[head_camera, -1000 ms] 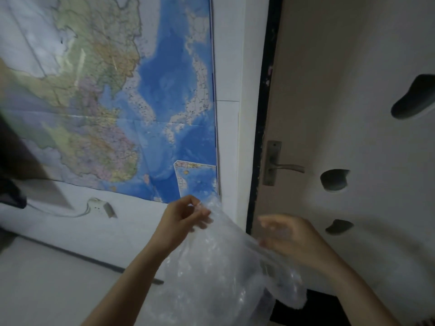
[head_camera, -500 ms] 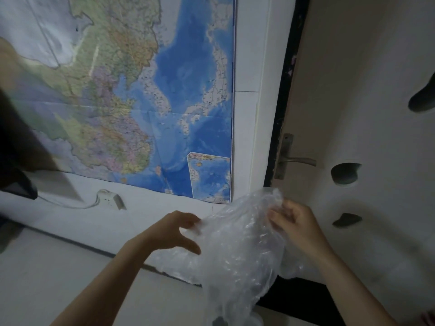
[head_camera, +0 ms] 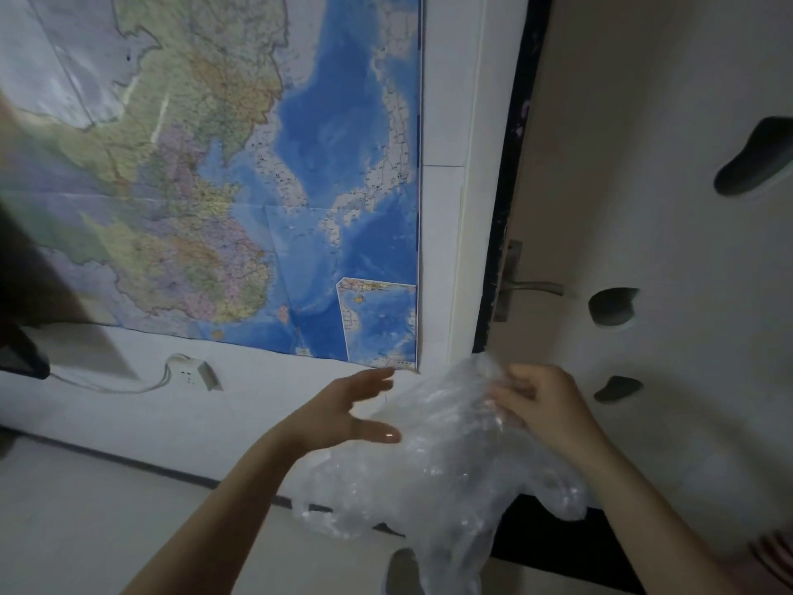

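A crumpled clear plastic bag (head_camera: 433,474) hangs in front of me at the bottom middle of the view. My right hand (head_camera: 545,405) pinches its upper edge with curled fingers. My left hand (head_camera: 347,414) is spread, fingers straight and slightly blurred, with the thumb touching the bag's left side. The bag's lower part droops toward the floor.
A large map (head_camera: 240,173) covers the white wall ahead. A wall socket (head_camera: 193,373) with a cable sits below it. On the right stands a door (head_camera: 643,165) with a metal handle (head_camera: 528,287). Dark slippers (head_camera: 755,161) hang on the right.
My left hand has let go of the bag and spread its fingers. My right hand still holds the bag's top edge. The camera has shifted so the map and door slid rightward.
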The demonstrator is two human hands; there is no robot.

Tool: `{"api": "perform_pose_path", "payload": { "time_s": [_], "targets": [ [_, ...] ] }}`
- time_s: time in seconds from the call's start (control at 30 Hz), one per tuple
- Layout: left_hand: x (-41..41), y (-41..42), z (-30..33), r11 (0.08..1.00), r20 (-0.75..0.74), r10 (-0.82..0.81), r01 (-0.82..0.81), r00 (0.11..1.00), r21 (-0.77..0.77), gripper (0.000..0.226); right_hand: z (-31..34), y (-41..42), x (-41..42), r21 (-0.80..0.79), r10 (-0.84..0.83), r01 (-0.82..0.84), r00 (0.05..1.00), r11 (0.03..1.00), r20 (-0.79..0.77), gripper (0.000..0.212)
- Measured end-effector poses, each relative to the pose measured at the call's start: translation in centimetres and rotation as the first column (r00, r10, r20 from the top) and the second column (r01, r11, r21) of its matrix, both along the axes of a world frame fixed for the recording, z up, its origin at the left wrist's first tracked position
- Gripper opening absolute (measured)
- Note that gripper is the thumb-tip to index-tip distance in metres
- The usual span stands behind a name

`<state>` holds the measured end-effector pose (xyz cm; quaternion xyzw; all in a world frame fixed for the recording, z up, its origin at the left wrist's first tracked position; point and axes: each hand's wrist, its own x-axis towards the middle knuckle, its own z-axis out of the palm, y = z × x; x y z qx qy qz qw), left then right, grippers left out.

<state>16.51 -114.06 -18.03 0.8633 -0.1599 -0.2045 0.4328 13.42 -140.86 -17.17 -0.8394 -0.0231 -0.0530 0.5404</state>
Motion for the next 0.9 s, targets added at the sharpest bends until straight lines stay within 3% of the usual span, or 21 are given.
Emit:
{"api": "perform_pose_path", "payload": {
  "time_s": [0.07, 0.13, 0.2, 0.3, 0.37, 0.43, 0.6, 0.7, 0.9],
  "targets": [
    [-0.3, -3.1, 0.6, 0.998, 0.086, 0.009, -0.003, 0.996, -0.068, 0.074, 0.9, 1.7, -0.2, -0.04, 0.069, -0.068, 0.997, 0.997, 0.027, 0.018],
    [-0.5, -5.4, 1.2, 0.986, 0.172, 0.058, -0.029, 0.983, -0.166, 0.045, 1.7, 2.5, -0.3, -0.027, 0.094, -0.094, 0.995, 0.995, 0.02, 0.006],
    [-0.4, -5.8, 1.4, 0.966, 0.227, 0.079, -0.018, 0.971, -0.258, 0.018, 2.2, 1.6, -0.4, 0.003, 0.12, -0.12, 0.992, 0.993, -0.035, 0.031],
    [-0.2, -3.6, 1.3, 0.928, 0.147, 0.104, -0.042, 0.984, -0.37, 0.017, 1.9, -1.5, -0.8, -0.103, 0.146, -0.159, 0.981, 0.982, -0.125, 0.081],
    [-0.1, -2.0, 0.9, 0.9, 0.022, 0.113, -0.093, 0.993, -0.427, 0.022, 0.8, -3.2, -1.3, -0.214, 0.124, -0.167, 0.972, 0.963, -0.201, 0.098],
    [0.0, -0.9, 0.2, 0.88, -0.061, 0.112, -0.127, 0.992, -0.457, 0.03, -0.8, -3.7, -1.5, -0.26, 0.099, -0.164, 0.964, 0.951, -0.247, 0.088],
    [-0.3, 0.9, -1.4, 0.846, -0.107, 0.25, -0.271, 0.962, -0.458, 0.036, -3.9, -2.9, -1.5, -0.21, -0.032, 0.019, 0.998, 0.978, -0.059, 0.017],
    [-0.4, 2.2, -2.9, 0.83, -0.11, 0.338, -0.351, 0.935, -0.434, 0.038, -4.5, -3.0, -1.8, -0.016, -0.098, 0.097, 0.995, 0.995, -0.036, 0.024],
    [-0.9, 3.0, -5.6, 0.8, -0.188, 0.391, -0.434, 0.901, -0.414, 0.029, -5.5, -3.8, -2.7, 0.212, -0.078, 0.105, 0.988, 0.972, -0.134, 0.01]
  ]
}}
